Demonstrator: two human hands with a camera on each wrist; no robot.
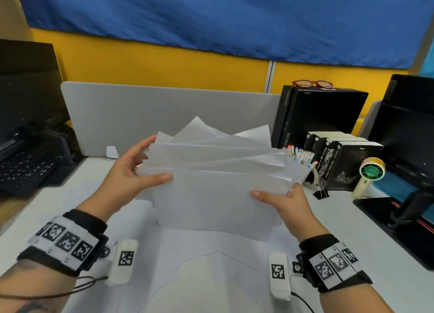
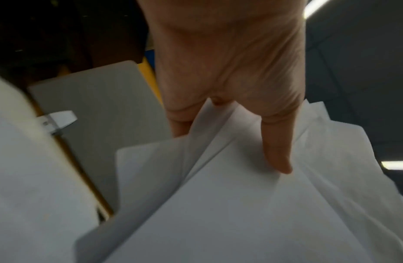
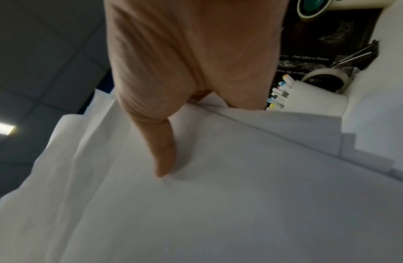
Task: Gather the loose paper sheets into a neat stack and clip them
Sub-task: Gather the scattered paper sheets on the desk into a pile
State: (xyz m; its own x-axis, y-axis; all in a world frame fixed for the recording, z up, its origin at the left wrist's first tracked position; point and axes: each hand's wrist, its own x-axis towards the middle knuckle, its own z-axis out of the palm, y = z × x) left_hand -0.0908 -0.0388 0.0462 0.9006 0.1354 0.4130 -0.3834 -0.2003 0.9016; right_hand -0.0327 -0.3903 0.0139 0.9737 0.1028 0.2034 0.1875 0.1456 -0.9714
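A fanned bundle of white paper sheets (image 1: pixel 216 185) is held upright above the desk, its edges uneven and corners sticking out at the top. My left hand (image 1: pixel 138 169) grips the bundle's left edge, thumb on the front sheet, fingers behind. My right hand (image 1: pixel 281 200) grips the right edge the same way, thumb across the front. The wrist views show each thumb pressed on the sheets (image 2: pixel 241 204) (image 3: pixel 218 204). More loose sheets (image 1: pixel 211 265) lie flat on the desk below. A black binder clip (image 1: pixel 320 193) sits on the desk to the right.
A grey divider panel (image 1: pixel 141 110) stands behind the papers. To the right are a white pen cup (image 1: pixel 298 164), a tape roll (image 1: pixel 313 177), black books (image 1: pixel 345 162), a small handheld fan (image 1: pixel 368 176) and a black tray (image 1: pixel 399 228). A keyboard (image 1: pixel 23 169) lies at the left.
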